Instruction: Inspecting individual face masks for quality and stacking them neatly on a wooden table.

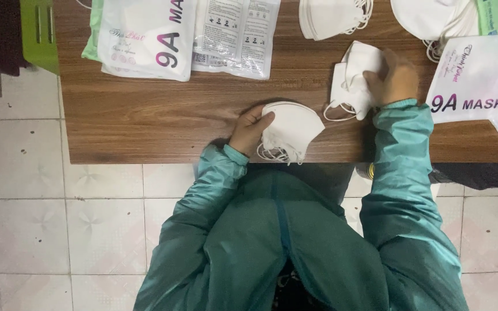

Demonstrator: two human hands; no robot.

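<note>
Sat at a brown wooden table (145,115) in a teal jacket (295,242), seen from above. Held a small stack of folded white masks (292,129) in the left hand (250,128), fingers curled around its edge, thumb on top. Kept that stack at the near edge of the table, ear loops hanging just over the rim. Pressed the right hand (396,78) down on another pile of white masks (353,80), fingers closed over the top one, a bit farther back on the table and to the right. Had more white masks in two heaps at the far edge, one in the middle (329,17) and one farther right (427,17). Lay flat at the far left: white mask bags (151,34) with pink and dark print. Lay at the right: one more white bag (479,80), just beside the right hand. Showed pale floor tiles (41,219) under the table.
</note>
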